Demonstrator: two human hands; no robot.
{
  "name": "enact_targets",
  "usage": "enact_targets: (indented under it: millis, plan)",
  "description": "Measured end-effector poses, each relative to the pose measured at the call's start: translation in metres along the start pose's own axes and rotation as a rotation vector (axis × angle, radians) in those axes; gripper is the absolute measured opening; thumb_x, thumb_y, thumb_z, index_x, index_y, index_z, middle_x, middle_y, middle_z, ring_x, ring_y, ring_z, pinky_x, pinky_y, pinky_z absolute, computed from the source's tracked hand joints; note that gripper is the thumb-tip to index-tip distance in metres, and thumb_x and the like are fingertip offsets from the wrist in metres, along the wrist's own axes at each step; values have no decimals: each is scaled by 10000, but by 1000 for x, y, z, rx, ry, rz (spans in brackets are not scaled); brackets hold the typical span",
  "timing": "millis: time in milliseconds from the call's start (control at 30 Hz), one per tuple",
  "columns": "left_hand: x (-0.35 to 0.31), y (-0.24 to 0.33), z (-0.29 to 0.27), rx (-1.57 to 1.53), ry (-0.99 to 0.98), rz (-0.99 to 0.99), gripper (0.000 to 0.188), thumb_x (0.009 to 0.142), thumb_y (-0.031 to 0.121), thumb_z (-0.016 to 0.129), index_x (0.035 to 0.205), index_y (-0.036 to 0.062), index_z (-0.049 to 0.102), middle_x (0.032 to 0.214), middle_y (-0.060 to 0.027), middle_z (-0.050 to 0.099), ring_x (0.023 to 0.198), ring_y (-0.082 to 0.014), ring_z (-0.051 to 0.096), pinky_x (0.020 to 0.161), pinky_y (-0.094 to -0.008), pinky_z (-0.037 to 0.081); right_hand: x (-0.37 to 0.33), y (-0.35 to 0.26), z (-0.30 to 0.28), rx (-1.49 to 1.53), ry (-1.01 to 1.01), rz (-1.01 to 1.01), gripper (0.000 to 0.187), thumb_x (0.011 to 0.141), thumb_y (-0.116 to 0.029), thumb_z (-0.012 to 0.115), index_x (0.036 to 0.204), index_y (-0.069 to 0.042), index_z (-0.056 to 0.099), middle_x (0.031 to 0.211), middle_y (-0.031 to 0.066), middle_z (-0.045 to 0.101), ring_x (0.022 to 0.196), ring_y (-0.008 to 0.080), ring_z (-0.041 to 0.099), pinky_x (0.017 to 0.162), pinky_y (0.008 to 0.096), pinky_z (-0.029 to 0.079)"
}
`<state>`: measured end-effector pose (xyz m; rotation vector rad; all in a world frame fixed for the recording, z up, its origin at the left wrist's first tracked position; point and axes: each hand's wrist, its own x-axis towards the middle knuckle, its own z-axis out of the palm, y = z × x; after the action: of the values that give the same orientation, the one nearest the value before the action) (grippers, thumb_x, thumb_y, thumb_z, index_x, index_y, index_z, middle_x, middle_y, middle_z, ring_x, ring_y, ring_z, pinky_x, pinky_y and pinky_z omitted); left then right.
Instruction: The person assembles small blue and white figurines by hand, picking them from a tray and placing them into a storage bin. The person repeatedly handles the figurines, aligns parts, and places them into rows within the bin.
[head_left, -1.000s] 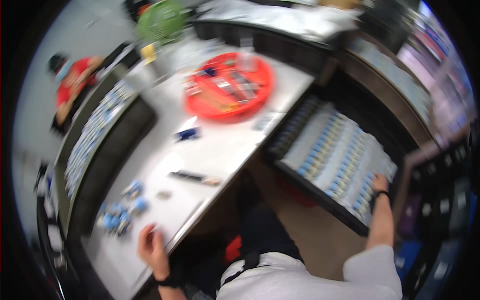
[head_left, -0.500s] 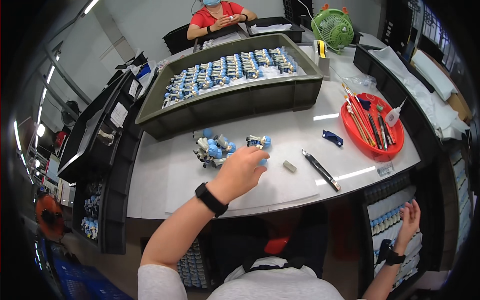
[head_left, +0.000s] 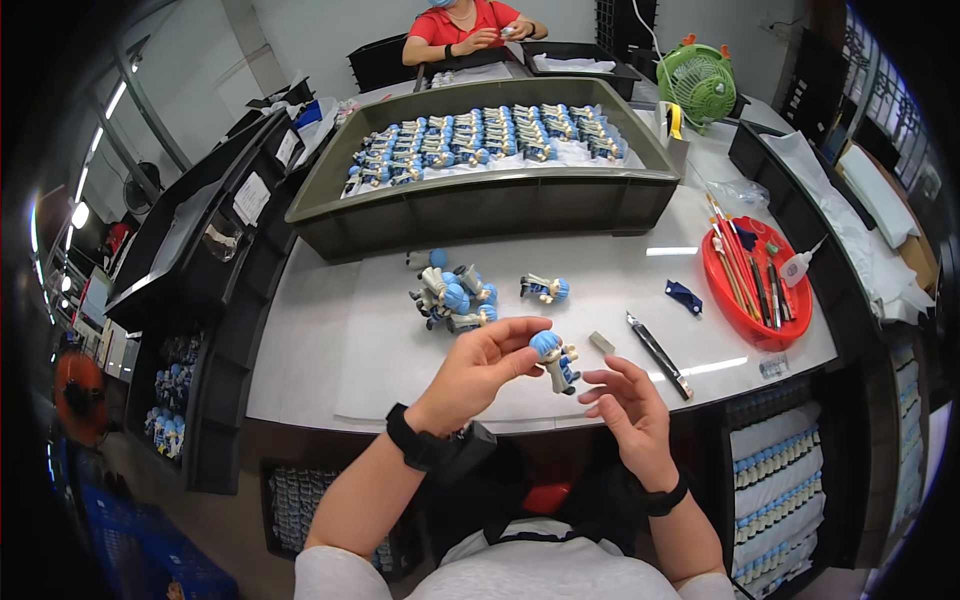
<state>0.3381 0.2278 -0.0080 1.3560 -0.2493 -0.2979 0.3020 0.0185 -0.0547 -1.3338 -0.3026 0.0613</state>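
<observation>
- Along the far left, beside the white worktop (head_left: 330, 340), dark stacked bins (head_left: 200, 250) hold more small figures on their lower shelves.
- At the back of the worktop stands a long olive-green plastic crate (head_left: 480, 205), filled with rows of blue-headed figures lying on their sides.
- Just in front of the crate lies a loose cluster of small blue-capped toy figures (head_left: 455, 295), with one more figure (head_left: 545, 289) a little to its right.
- Over the worktop's near edge, the left hand (head_left: 480, 370) has its grip clamped on a small toy figure with a round blue head and pale body (head_left: 552, 355), thumb and fingertips pinching the head so the body hangs down to the right.
- To inspect or rotate it well, the pinch should stay on the head, leaving the body free for the other hand to turn, by my judgement.
- Just beside it, the right hand (head_left: 630, 415) has its grip apart, fingers spread and empty, its fingertips near the figure's feet but not touching.
- Further right lie a small grey block (head_left: 601, 342), a slim dark craft knife (head_left: 655, 352) and a small dark-blue scrap (head_left: 684, 296).
- At the right edge sits a round red plastic tray (head_left: 790, 330) holding brushes and pens.
</observation>
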Motion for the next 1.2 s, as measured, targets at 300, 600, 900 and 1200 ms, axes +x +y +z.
enact_targets:
  millis: [300, 600, 900, 1200]
  plan:
    - [-20, -58, -14, -299, 300, 109, 358, 937, 92, 436, 1282, -2, 421, 1143, -108, 551, 1029, -162, 537, 893, -327, 438, 36, 37, 46, -61, -168, 46, 476, 822, 18, 593, 1254, 3, 394, 1111, 141, 540, 959, 184, 579, 814, 284, 493]
    - [-15, -79, -18, -342, 383, 108, 303, 924, 130, 489, 1196, -4, 497, 1065, -53, 575, 949, -124, 544, 832, -285, 447, 36, 49, 54, -47, -35, -7, 501, 765, 7, 670, 1217, -8, 455, 1033, 101, 567, 899, 126, 568, 768, 253, 496]
    - [-17, -79, -17, -275, 421, 137, 336, 892, 112, 554, 1206, 2, 509, 991, -28, 584, 840, -66, 515, 764, -208, 431, 35, 48, 50, -243, -79, -50, 581, 707, 32, 713, 1217, -4, 439, 1083, 86, 507, 982, 154, 510, 850, 281, 441]
    - [-19, -76, -15, -294, 371, 168, 358, 897, 51, 505, 1242, -24, 449, 1158, -136, 554, 1055, -176, 532, 939, -303, 404, 35, 56, 47, -234, -25, -111, 525, 738, 37, 675, 1209, -9, 445, 1147, 87, 477, 1064, 166, 479, 804, 258, 453]
